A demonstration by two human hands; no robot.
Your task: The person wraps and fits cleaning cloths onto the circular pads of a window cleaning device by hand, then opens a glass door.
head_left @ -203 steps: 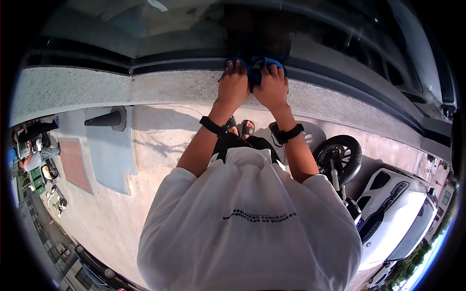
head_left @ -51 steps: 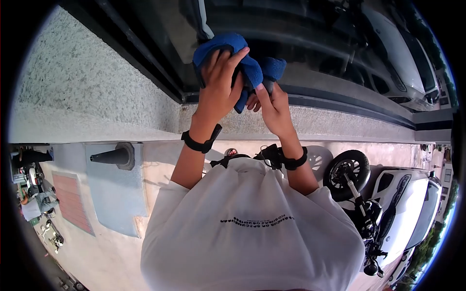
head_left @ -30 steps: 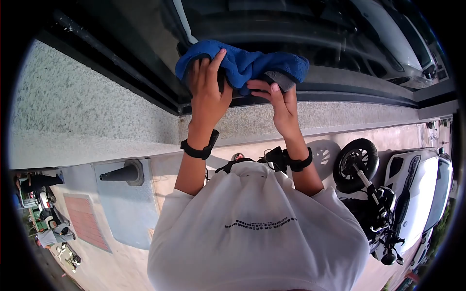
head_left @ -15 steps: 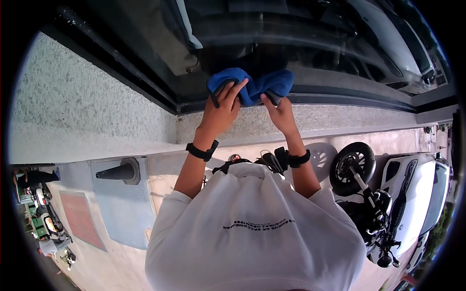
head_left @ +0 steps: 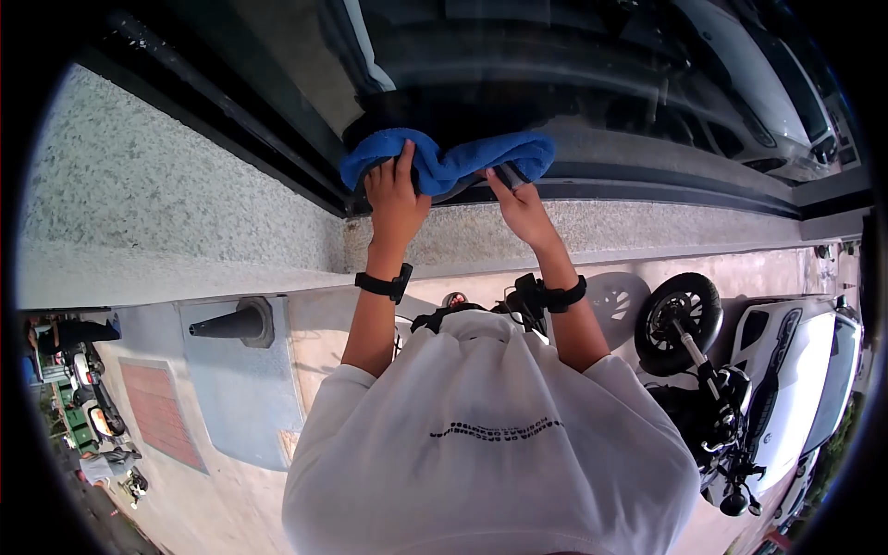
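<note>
A blue cloth [head_left: 444,166] with dark edging lies bunched against the dark window glass [head_left: 592,102], just above the bottom frame. My left hand [head_left: 396,199] grips its left part, near the frame's corner; one finger stretches over the fabric while others tuck into a fold. At the cloth's right part, my right hand [head_left: 525,211] holds a folded edge between thumb and fingers. Some fingertips of both hands are hidden in the fabric. A black band circles each wrist.
A rough concrete sill [head_left: 462,231] runs below the window, and a textured wall [head_left: 176,185] stands at left. Behind are a traffic cone [head_left: 242,322], a motorcycle [head_left: 689,342] and a white car [head_left: 795,370]. Parked motorbikes and people show at far left.
My left hand has slid left with its part of the cloth, toward the window corner. The cloth is stretched wider. My right hand has shifted slightly left.
</note>
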